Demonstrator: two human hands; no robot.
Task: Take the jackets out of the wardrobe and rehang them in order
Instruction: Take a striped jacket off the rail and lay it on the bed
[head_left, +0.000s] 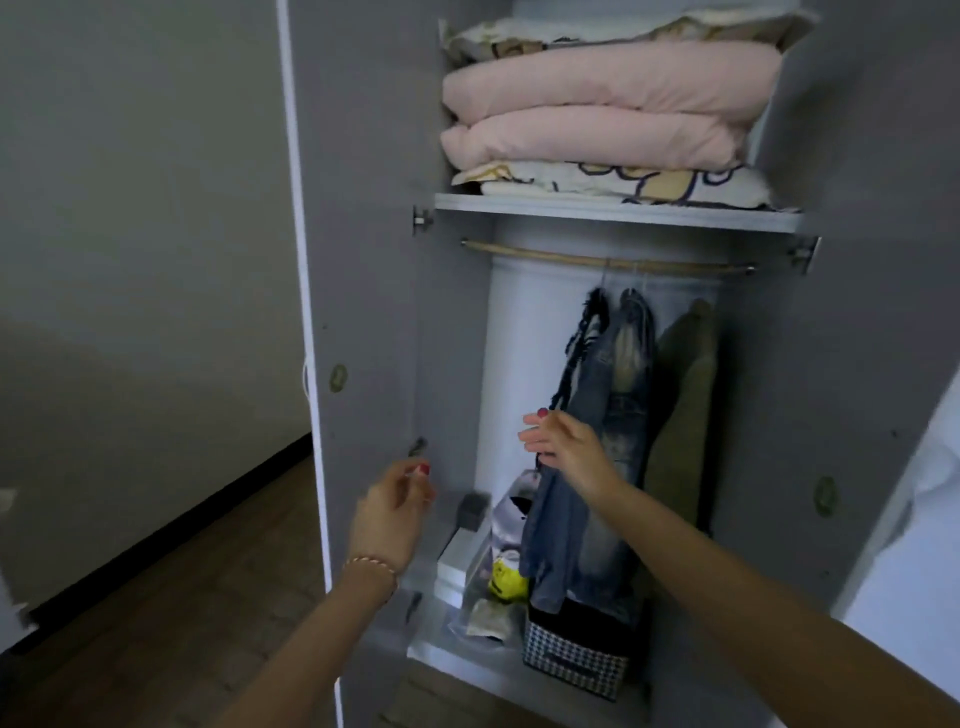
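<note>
The wardrobe panels look matt, smooth grey laminate; its rail is pale wood with metal ends; the denim jackets are faded, rough blue cloth, one fringed; the olive jacket is soft matt fabric; the folded quilts are smooth pink cloth; the floor is wood-grained.

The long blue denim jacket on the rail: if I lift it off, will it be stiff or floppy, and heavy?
The long blue denim jacket will probably be floppy: it hangs in soft folds down to the black-and-white checked fabric box. It looks fairly heavy, being long, thick denim. It may swing or slip off the wooden rail, since it hangs only from a thin hook.
</note>
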